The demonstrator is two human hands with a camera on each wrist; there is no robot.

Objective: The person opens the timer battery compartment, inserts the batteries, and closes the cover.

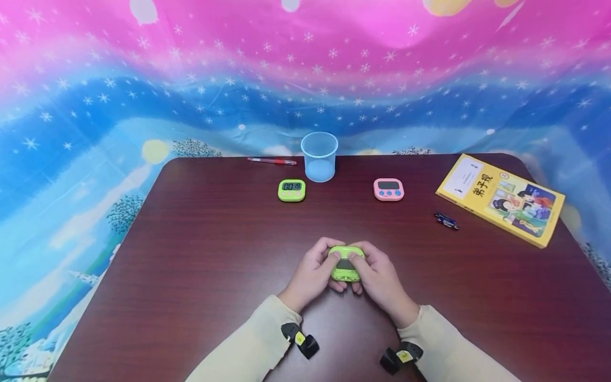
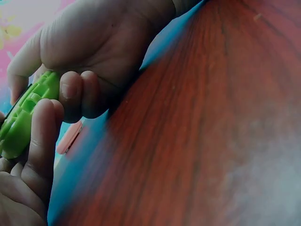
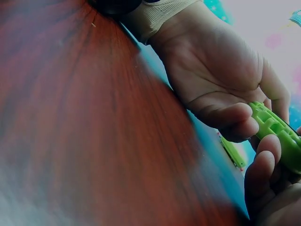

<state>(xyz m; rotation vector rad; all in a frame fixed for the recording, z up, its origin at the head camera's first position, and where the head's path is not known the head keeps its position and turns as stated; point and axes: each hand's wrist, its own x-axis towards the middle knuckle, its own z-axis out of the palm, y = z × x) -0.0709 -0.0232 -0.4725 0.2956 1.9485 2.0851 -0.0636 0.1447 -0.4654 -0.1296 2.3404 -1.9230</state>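
A green digital timer (image 1: 347, 263) is held between both hands above the table's near middle. My left hand (image 1: 309, 273) grips its left side and my right hand (image 1: 383, 276) its right side. Both thumbs lie on the front, partly covering the dark screen; no digits can be read on it. Other fingers curl behind and below the case. In the left wrist view, the green timer (image 2: 22, 123) is seen edge-on with fingertips against it. The right wrist view shows the timer (image 3: 282, 141) at the right edge, partly hidden by fingers.
Farther back lie another green timer (image 1: 291, 190) with lit digits and a pink timer (image 1: 389, 190). A blue mesh cup (image 1: 320, 159) stands at the back beside a red pen (image 1: 272, 161). To the right are a dark blue pen-like item (image 1: 446, 220) and a yellow book (image 1: 501, 199).
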